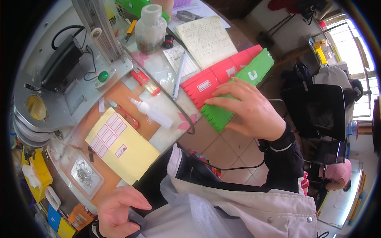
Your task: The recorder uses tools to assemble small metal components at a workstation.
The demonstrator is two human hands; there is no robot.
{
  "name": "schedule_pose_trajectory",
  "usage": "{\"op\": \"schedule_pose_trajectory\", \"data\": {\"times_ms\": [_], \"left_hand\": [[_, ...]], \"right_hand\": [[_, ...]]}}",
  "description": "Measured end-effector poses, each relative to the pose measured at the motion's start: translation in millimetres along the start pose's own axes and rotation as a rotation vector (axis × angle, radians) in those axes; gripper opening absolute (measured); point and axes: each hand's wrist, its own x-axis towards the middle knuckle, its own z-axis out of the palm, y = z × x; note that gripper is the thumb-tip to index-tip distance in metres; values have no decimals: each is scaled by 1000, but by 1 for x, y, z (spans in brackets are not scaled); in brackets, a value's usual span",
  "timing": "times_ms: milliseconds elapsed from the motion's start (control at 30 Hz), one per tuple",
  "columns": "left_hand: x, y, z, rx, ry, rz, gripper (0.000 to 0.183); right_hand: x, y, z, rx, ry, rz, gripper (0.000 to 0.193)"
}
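My right hand [248, 107] grips a green flat piece [254, 73] with a notched edge and a white emblem, thumb below and fingers across its top. That piece lies partly over a red piece [216, 81] with a similar notched edge, at the table's edge. Low on the left, my left hand [119, 212] is loosely curled, thumb and fingers apart, near my clothing. Dark grey material shows in its gap; nothing in it looks held. Closest to this hand are a clear tray of small metal parts [85, 174] and a yellow envelope with red-framed labels [123, 146].
A machine with a metal column [99, 33] stands at the left. A glue bottle [152, 113], red-handled scissors [125, 115], a pen [179, 75], a notebook [206, 39] and a cloudy jar [151, 29] lie or stand on the table. A black chair [315, 111] is at right.
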Motion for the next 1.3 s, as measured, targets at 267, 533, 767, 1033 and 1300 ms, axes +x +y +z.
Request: {"op": "schedule_pose_trajectory", "data": {"times_ms": [267, 533, 767, 1033, 1300], "left_hand": [[1, -4, -8, 469, 67, 242, 14], [5, -10, -8, 562, 218, 248, 4], [5, -14, -12, 889, 124, 340, 10], [11, -16, -17, 1353, 117, 305, 59], [14, -22, -10, 1577, 126, 147, 65]], "right_hand": [[0, 3, 0, -9, 3, 41, 60], [1, 2, -2, -42, 7, 42, 61], [5, 5, -1, -31, -1, 33, 61], [15, 5, -6, -33, 16, 53, 62], [33, 15, 6, 17, 23, 17, 58]]}}
